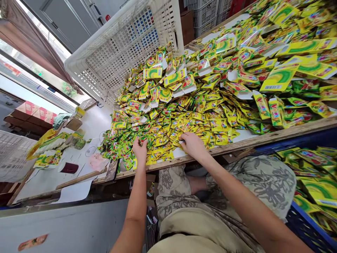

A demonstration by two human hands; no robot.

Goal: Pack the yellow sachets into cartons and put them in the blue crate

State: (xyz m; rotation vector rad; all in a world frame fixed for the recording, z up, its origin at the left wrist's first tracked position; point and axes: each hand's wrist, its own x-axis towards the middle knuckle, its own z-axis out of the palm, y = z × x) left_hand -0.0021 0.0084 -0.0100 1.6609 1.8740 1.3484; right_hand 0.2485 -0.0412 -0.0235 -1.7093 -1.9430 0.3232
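My left hand (pixel 140 151) is at the near edge of a heap of small packets, its thumb and finger closing round a green packet (pixel 142 141) with red on it. To its right, my right hand (pixel 194 146) reaches over the board edge, fingers bent down and pinched on a small yellow packet (pixel 181 141) that they mostly cover. Around the left hand lie loose green packets (pixel 119 140); yellow packets (pixel 160 142) spread between the hands. Behind them, small open yellow boxes (pixel 175 78) are piled among the packets.
A white plastic crate (pixel 105 52) lies tipped on its side behind the heap. More boxes and packets (pixel 279 77) cover the table to the right. A wooden edge strip (pixel 263 138) runs along the front. A blue crate (pixel 313 225) of flat boxes stands lower right; a dark red cylinder (pixel 70 168) lies left.
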